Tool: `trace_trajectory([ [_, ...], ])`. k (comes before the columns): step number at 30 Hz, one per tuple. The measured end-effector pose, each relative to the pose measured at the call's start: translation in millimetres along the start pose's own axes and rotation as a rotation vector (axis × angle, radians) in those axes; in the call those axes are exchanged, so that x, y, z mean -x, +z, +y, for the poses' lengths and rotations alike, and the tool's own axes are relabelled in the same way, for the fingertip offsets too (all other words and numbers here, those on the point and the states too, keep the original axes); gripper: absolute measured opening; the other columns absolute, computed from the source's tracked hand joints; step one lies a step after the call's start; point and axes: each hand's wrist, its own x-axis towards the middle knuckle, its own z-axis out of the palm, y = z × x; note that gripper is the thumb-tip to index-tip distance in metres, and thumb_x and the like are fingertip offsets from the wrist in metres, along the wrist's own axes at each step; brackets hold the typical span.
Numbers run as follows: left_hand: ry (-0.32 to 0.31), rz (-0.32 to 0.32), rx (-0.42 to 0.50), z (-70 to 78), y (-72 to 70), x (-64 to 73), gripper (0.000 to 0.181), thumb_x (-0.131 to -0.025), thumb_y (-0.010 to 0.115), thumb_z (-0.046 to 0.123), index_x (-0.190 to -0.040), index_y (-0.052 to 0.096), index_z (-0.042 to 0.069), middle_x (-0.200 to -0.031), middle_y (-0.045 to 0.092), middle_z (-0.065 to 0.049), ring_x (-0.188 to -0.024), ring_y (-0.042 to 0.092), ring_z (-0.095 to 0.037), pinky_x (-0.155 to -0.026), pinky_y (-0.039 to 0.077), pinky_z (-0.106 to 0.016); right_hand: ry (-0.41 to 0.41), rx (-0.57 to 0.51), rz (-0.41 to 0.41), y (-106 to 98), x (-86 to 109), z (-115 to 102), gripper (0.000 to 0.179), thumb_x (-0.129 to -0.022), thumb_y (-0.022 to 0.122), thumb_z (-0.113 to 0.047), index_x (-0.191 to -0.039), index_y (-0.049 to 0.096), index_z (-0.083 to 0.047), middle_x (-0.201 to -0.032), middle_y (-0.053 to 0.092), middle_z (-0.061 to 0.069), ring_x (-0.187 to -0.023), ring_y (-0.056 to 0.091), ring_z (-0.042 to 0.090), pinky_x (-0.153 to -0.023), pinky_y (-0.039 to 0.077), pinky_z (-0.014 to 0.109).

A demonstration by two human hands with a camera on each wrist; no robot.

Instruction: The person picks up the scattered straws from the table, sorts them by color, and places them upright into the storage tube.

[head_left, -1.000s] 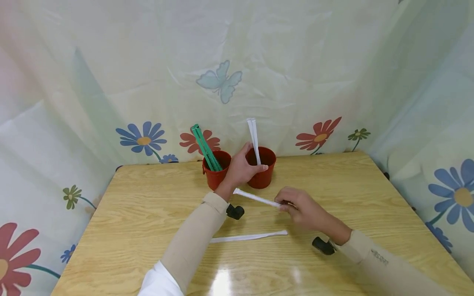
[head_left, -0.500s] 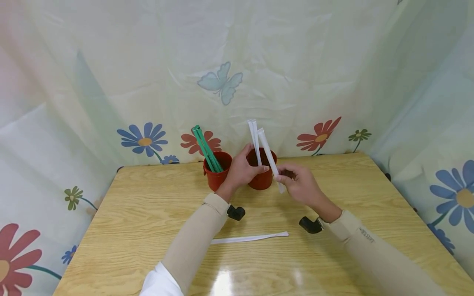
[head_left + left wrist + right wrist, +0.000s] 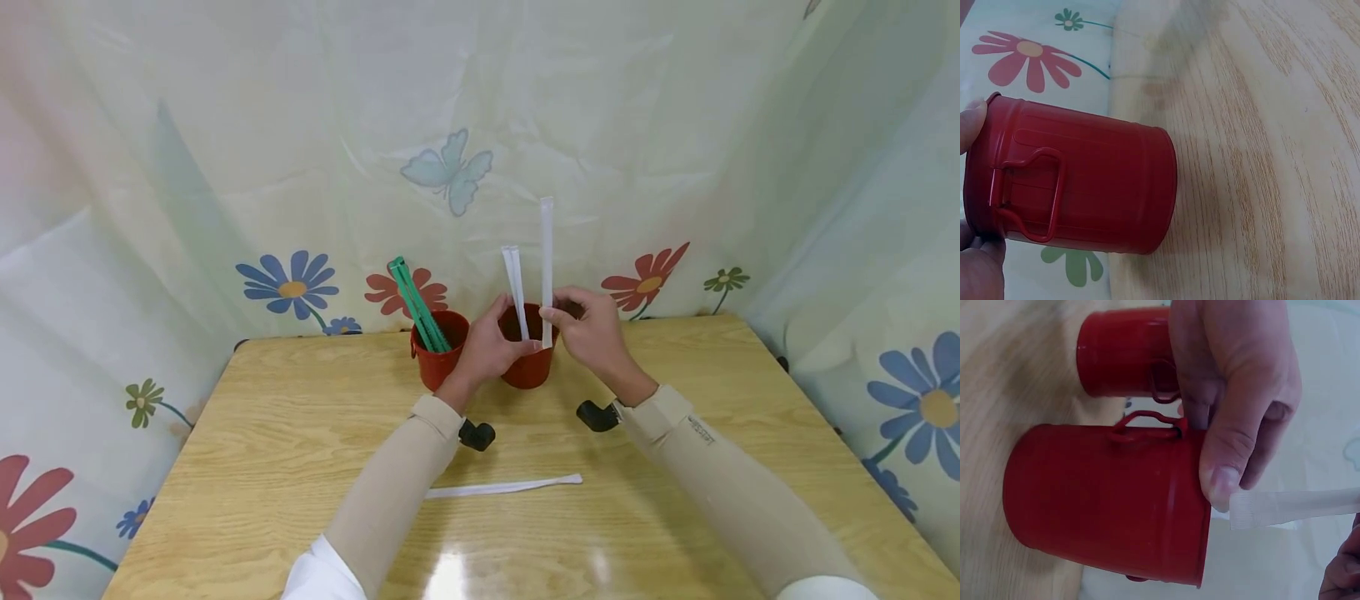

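My left hand (image 3: 486,348) grips the rim of the right red bucket (image 3: 527,375), thumb at the front. Two white paper-wrapped straws (image 3: 512,275) lean inside that bucket. Between thumb and fingers, my right hand (image 3: 596,333) pinches another white wrapped straw (image 3: 547,250), held upright at the bucket's mouth. In the right wrist view the lower end of this straw (image 3: 1291,507) is close to the left thumb and just above the rim. The left wrist view shows the gripped bucket (image 3: 1104,187) with its side handle and part of the left fingers.
A second red bucket (image 3: 437,367) with several green straws (image 3: 415,302) stands to the left, partly behind the left hand. Another white wrapped straw (image 3: 510,487) lies on the wooden table (image 3: 300,450), its left end hidden by the left sleeve. A flowered curtain (image 3: 585,108) hangs behind.
My right hand has moved up and towards the bucket, turning its straw from nearly flat over the table to upright. The left hand has stayed on the rim.
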Motion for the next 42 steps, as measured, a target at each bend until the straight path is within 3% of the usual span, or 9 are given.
trace_trajectory([
  [6, -0.01, 0.003, -0.005, -1.4, -0.1, -0.1, 0.074, -0.08, 0.083, 0.027, -0.143, 0.045, 0.017, -0.143, 0.055, -0.004, -0.13, 0.053, -0.031, -0.111, 0.044, -0.051, 0.034, 0.031, 0.032, 5, -9.8, 7, 0.012, -0.09, 0.071, -0.012, -0.096, 0.075, -0.002, -0.081, 0.071, 0.017, -0.071, 0.062, 0.027, -0.06, 0.048, 0.018],
  [11, 0.0, 0.0, -0.005, -3.6, 0.0, 0.2, 0.074, -0.079, 0.083, 0.027, -0.142, 0.045, 0.021, -0.144, 0.054, -0.003, -0.13, 0.052, -0.025, -0.113, 0.042, -0.048, 0.073, 0.062, 0.023, 12, -13.1, 16, 0.012, -0.089, 0.072, -0.011, -0.096, 0.075, -0.002, -0.083, 0.073, 0.017, -0.073, 0.063, 0.022, -0.061, 0.049, 0.018],
  [20, 0.024, 0.005, -0.001, -4.8, -0.8, -3.4, 0.07, -0.08, 0.082, 0.024, -0.14, 0.047, 0.019, -0.144, 0.055, -0.008, -0.128, 0.054, -0.027, -0.111, 0.045, -0.048, 0.079, 0.091, -0.005, 19, -17.7, 23, 0.011, -0.089, 0.072, -0.009, -0.095, 0.075, 0.0, -0.082, 0.073, 0.016, -0.074, 0.063, 0.021, -0.064, 0.05, 0.022],
  [26, 0.021, -0.007, 0.014, -5.8, -1.1, -2.7, 0.068, -0.08, 0.082, 0.026, -0.139, 0.048, 0.019, -0.142, 0.055, -0.008, -0.127, 0.054, -0.028, -0.112, 0.044, -0.049, 0.101, 0.114, -0.034, 22, -18.3, 29, 0.008, -0.089, 0.071, -0.008, -0.091, 0.076, -0.002, -0.079, 0.072, 0.015, -0.068, 0.06, 0.019, -0.057, 0.049, 0.023],
  [34, 0.02, -0.028, 0.066, -5.6, 1.0, -1.6, 0.072, -0.081, 0.082, 0.024, -0.142, 0.045, 0.014, -0.146, 0.051, -0.011, -0.132, 0.049, -0.035, -0.113, 0.039, -0.057, 0.142, 0.156, -0.093, 23, -16.8, 35, 0.012, -0.089, 0.071, -0.009, -0.095, 0.076, -0.001, -0.082, 0.074, 0.014, -0.07, 0.061, 0.02, -0.058, 0.05, 0.025],
  [42, 0.005, -0.026, 0.041, -7.4, 1.0, -2.9, 0.067, -0.082, 0.081, 0.021, -0.139, 0.047, 0.017, -0.142, 0.055, -0.01, -0.129, 0.051, -0.032, -0.112, 0.042, -0.054, 0.225, 0.164, -0.176, 22, -17.6, 38, 0.015, -0.09, 0.069, -0.009, -0.098, 0.076, 0.002, -0.09, 0.075, 0.019, -0.071, 0.064, 0.021, -0.058, 0.051, 0.024],
])
